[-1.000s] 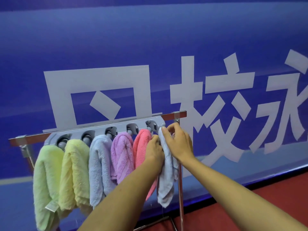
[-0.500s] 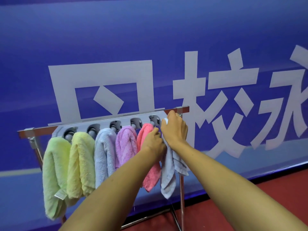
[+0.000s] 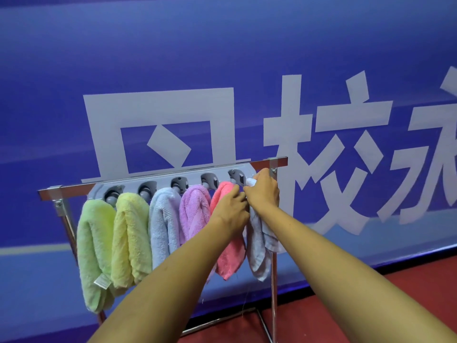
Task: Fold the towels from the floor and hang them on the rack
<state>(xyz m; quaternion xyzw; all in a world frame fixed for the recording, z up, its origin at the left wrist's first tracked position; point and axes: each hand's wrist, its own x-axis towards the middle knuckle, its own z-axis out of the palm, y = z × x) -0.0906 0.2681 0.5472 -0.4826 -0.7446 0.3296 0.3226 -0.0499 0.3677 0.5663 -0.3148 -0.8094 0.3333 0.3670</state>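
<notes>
A grey holder strip [image 3: 173,181] with round slots is mounted on a metal rack [image 3: 277,161]. From it hang a green towel [image 3: 95,246], a yellow towel [image 3: 131,238], a light blue towel [image 3: 162,224], a purple towel [image 3: 194,214] and a pink towel [image 3: 230,258]. At the strip's right end a pale grey-blue towel [image 3: 258,253] hangs down. My right hand [image 3: 263,191] grips its top at the last slot. My left hand [image 3: 231,211] pinches the same towel just below and to the left.
A blue banner with large white characters [image 3: 160,125] fills the wall behind the rack. Red floor [image 3: 371,288] shows at the lower right. The rack's right leg [image 3: 273,293] and a floor bar run below the towels.
Both hands have risen with the pale grey-blue towel toward the strip's right end, and the right hand now sits higher at the last slot. The view has shifted slightly.
</notes>
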